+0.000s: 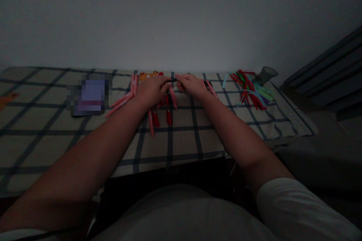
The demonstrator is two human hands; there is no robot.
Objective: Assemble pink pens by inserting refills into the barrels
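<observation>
1. Far left: sees a checked cloth [34,128] spread over the surface in dim light, with an orange patch [7,99] at its left edge.
2. Further right: finds a blurred block [89,94] lying flat on the cloth, well apart from both hands.
3. Just right of that: notes pink pens [124,99] lying slanted, their near ends just beside the left wrist.
4. Reaches forward with the left hand [152,91], palm down and fingers curled, fingertips pinched on the left end of a dark pen [173,80].
5. Below that hand: shows red pens [169,117] scattered on the cloth, some partly hidden under the palm.
6. Holds the dark pen level between the two hands, just above the cloth near its far edge; too dim to tell more of it.
7. Grips the pen's right end with the right hand [191,84], fingers curled shut around it.
8. Just beside the right hand: shows more pink pens [210,87] lying slanted.
9. Far right: finds coloured strips [251,90] in a loose heap, and a grey cup [266,74] on its side just behind them.
</observation>
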